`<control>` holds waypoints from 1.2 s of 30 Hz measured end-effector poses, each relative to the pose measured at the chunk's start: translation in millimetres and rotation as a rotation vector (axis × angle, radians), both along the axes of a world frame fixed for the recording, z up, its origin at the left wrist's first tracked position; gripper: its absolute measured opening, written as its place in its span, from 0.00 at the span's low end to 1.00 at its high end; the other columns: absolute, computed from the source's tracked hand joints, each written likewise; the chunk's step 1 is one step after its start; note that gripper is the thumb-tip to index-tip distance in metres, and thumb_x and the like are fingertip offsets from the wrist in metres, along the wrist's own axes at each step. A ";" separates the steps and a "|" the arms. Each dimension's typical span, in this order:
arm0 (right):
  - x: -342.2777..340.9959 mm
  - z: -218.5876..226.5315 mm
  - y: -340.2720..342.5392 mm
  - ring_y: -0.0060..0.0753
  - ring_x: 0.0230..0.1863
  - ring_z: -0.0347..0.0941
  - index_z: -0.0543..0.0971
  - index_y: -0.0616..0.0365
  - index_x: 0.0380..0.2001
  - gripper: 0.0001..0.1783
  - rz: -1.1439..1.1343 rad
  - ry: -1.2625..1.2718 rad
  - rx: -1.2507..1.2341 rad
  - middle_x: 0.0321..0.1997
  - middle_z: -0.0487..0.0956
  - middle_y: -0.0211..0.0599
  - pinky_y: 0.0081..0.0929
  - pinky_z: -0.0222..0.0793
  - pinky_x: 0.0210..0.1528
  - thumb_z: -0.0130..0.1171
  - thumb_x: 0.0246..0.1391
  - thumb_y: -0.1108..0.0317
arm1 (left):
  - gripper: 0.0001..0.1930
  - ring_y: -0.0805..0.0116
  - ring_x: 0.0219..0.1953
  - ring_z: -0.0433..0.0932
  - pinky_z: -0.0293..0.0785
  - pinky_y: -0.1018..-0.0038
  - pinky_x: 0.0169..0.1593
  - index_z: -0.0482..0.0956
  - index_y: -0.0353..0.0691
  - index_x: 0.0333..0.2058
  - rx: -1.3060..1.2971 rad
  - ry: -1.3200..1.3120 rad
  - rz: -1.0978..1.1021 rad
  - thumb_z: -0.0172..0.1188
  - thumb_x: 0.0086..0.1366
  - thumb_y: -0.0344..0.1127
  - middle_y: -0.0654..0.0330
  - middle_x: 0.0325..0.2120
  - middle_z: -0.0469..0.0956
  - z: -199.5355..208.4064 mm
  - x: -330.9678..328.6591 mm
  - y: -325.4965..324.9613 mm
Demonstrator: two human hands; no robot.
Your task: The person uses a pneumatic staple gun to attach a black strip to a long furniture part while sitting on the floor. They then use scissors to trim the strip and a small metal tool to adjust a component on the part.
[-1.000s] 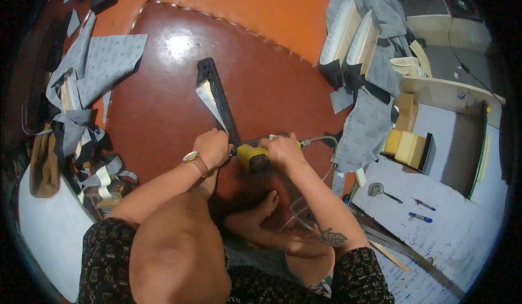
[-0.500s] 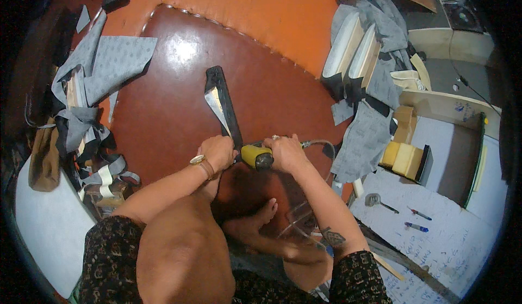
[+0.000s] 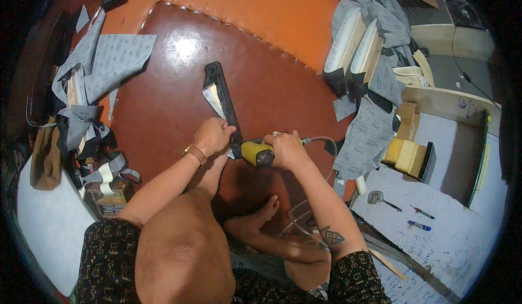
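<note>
My right hand (image 3: 286,148) is wrapped round the handle of a yellow and black air staple gun (image 3: 255,153), whose hose (image 3: 323,139) runs off to the right. The gun's nose is at the near end of a long narrow strip wrapped in black material (image 3: 221,89). Several marks like staples run along the strip's top, and a whitish, shiny flap shows at its left side. My left hand (image 3: 212,136) is closed at the strip's left edge, its fingertips pressed to the black wrap. What lies inside those fingers is mostly hidden. Beneath is a brown, shiny padded sheet (image 3: 168,86).
Grey patterned fabric pieces (image 3: 119,59) lie at the left. Two padded boards (image 3: 343,40) and more grey fabric stand at the right. Yellow sponge blocks (image 3: 405,156), pens (image 3: 419,225) and a round-headed tool (image 3: 376,197) rest near a white board (image 3: 429,195). My bare foot is close below the gun.
My left hand has moved slightly up and away along the strip's left edge. My right hand and the staple gun stay near the strip's near end.
</note>
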State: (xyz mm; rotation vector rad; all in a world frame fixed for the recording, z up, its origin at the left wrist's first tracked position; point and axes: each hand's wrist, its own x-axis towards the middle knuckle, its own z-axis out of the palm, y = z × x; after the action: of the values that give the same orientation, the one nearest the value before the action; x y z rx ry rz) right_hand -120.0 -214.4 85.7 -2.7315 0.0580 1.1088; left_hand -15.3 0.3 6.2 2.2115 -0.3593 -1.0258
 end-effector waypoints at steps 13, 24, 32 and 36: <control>32.7 16.0 1.3 0.50 0.48 0.83 0.85 0.46 0.48 0.22 0.054 -0.036 0.025 0.45 0.86 0.41 0.58 0.69 0.58 0.68 0.45 0.66 | 0.19 0.43 0.34 0.84 0.79 0.51 0.39 0.87 0.41 0.29 0.029 -0.040 0.057 0.66 0.66 0.52 0.47 0.27 0.85 -1.6 -5.9 8.0; 52.0 23.7 9.2 0.54 0.49 0.82 0.84 0.49 0.47 0.24 0.056 -0.022 0.010 0.45 0.86 0.45 0.62 0.69 0.61 0.69 0.41 0.67 | 0.14 0.42 0.41 0.84 0.79 0.49 0.47 0.89 0.44 0.34 0.025 0.017 0.023 0.60 0.68 0.46 0.46 0.35 0.85 -1.6 -5.6 11.5; 67.9 18.4 13.6 0.55 0.46 0.83 0.84 0.51 0.43 0.20 0.067 -0.054 -0.031 0.40 0.86 0.49 0.57 0.73 0.53 0.67 0.42 0.67 | 0.13 0.42 0.42 0.84 0.79 0.50 0.47 0.89 0.45 0.36 0.042 0.018 0.069 0.62 0.67 0.45 0.46 0.36 0.86 -6.3 -8.2 9.4; 75.7 18.9 21.3 0.57 0.45 0.82 0.84 0.52 0.40 0.17 0.034 -0.044 -0.087 0.38 0.85 0.50 0.56 0.75 0.51 0.67 0.42 0.67 | 0.14 0.42 0.42 0.84 0.80 0.51 0.48 0.89 0.44 0.37 0.049 0.007 0.045 0.61 0.67 0.47 0.47 0.36 0.86 -3.5 -5.3 8.5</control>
State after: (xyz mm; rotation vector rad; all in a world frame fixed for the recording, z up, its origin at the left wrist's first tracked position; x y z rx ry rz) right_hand -44.3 -193.1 104.6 -2.8427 0.0541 1.0782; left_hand -20.6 8.9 2.6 2.2493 -0.2824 -1.0277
